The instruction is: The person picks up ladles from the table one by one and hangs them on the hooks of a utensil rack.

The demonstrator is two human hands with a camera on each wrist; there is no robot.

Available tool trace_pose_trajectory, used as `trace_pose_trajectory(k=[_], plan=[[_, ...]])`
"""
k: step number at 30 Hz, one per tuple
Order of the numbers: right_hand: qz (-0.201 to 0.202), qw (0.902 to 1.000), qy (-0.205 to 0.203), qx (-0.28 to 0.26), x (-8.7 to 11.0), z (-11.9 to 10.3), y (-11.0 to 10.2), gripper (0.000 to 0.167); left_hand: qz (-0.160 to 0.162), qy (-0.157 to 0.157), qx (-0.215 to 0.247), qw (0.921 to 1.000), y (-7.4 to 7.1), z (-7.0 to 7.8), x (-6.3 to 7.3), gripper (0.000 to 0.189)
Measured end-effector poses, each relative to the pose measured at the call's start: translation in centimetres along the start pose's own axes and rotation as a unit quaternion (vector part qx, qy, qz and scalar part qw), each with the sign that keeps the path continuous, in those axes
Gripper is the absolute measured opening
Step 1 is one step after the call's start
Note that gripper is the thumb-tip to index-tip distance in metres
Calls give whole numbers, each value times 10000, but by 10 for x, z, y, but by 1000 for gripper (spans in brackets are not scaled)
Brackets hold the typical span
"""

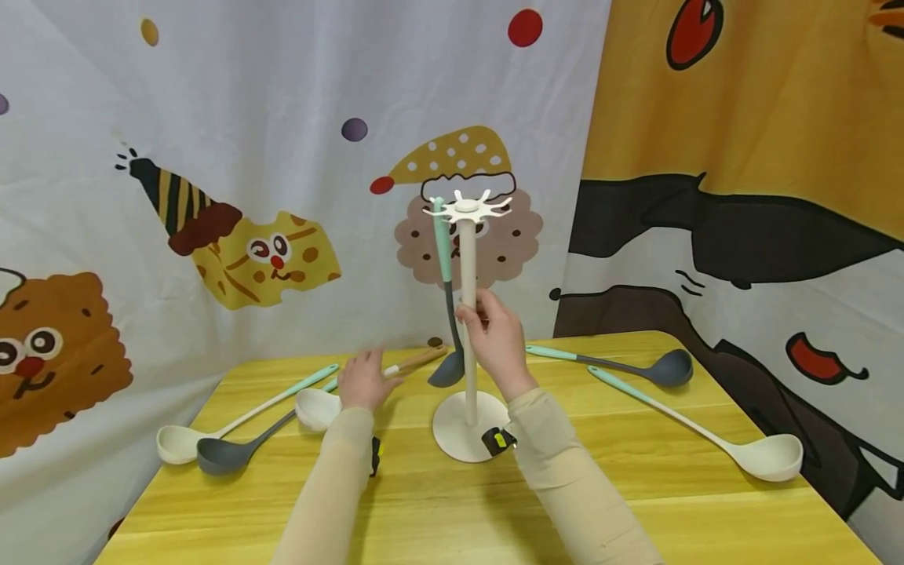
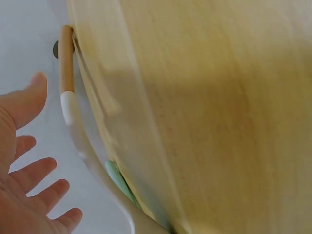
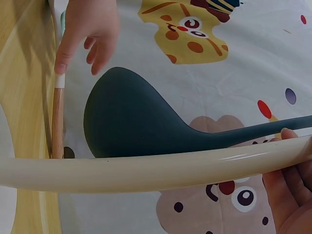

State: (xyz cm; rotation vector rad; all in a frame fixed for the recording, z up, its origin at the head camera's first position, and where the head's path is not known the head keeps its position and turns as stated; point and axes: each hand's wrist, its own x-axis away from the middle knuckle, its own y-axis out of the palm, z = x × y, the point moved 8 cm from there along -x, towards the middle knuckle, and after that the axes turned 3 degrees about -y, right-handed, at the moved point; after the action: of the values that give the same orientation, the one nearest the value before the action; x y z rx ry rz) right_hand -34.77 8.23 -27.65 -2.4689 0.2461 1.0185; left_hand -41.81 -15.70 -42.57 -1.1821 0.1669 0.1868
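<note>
A cream utensil stand (image 1: 469, 361) rises from a round base, with a ring of hooks on top. My right hand (image 1: 497, 337) grips its pole partway up; the right wrist view shows fingers on both sides of the pole. From a hook on the left hangs a dark grey ladle (image 3: 129, 117) with a mint handle, beside the pole. My left hand (image 1: 365, 382) hovers at a white ladle (image 1: 316, 410) with a wooden handle (image 2: 67, 61). Its fingers are spread and loosely bent in the left wrist view, with nothing between them; any contact is unclear.
On the table's left lie a white ladle (image 1: 178, 445) and a dark grey ladle (image 1: 227, 457), both mint-handled. Another grey ladle (image 1: 669, 369) and white ladle (image 1: 771, 457) lie on the right. A cartoon-printed curtain (image 1: 282, 94) hangs behind the wooden table (image 1: 424, 510).
</note>
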Motion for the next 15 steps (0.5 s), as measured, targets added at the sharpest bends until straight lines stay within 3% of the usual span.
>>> trace_pose_trajectory(k=[11,15], plan=[[-1,10000,-45,6,0,-1,0,15,-89,-150,-320,9993,5,-9,1,61],[26,10000,-93,15,0,-1,0,15,-163,-234,-174,9994,7,-9,2,56]])
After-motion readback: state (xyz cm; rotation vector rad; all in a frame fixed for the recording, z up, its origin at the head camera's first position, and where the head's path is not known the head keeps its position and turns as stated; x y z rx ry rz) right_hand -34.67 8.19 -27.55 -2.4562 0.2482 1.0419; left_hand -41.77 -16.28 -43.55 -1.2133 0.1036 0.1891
